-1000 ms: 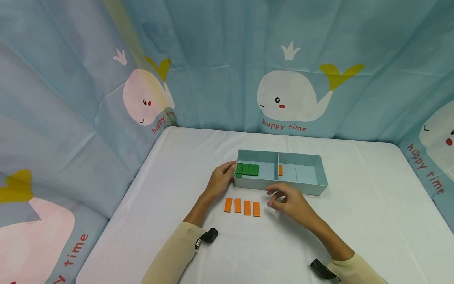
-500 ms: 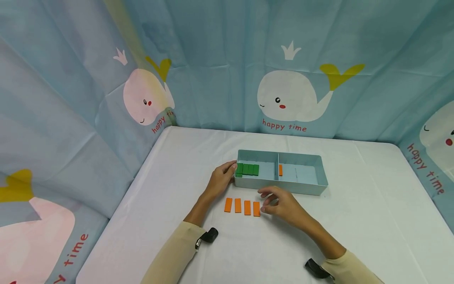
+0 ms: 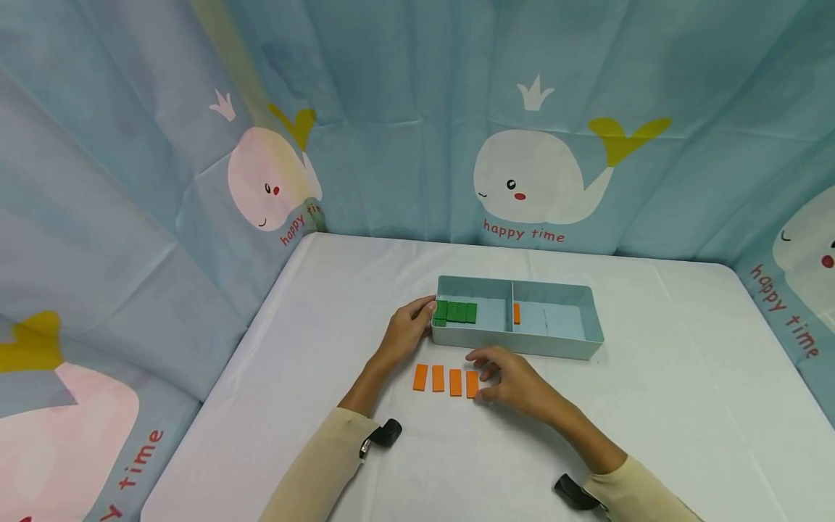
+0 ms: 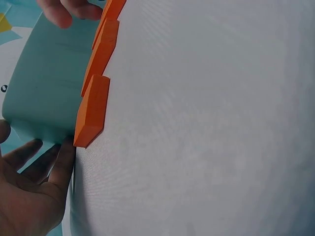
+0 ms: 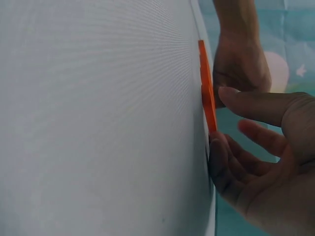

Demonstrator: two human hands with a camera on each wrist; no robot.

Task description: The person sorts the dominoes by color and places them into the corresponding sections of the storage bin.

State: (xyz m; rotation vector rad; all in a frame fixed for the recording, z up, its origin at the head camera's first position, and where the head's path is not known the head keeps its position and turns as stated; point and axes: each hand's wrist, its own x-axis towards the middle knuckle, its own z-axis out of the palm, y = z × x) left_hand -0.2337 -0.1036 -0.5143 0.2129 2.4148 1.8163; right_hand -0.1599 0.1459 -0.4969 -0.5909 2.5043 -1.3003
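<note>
My left hand rests against the left end of a pale blue two-compartment box; in the left wrist view its straight fingertips touch the outer wall. In front of the box, several thin orange tiles lie in a row on the table. My right hand is at the rightmost tile, thumb by its near end and fingers over its far side. The right wrist view shows a gap between thumb and fingers, with the fingertips right at an orange tile's end.
Several green tiles lie in the box's left compartment. One orange tile is in the right compartment, against the divider. A white cloth covers the table, and a whale-print curtain hangs behind it.
My right hand has moved left and slightly nearer, from in front of the box to the rightmost orange tile. The left hand, box and tiles have stayed in place.
</note>
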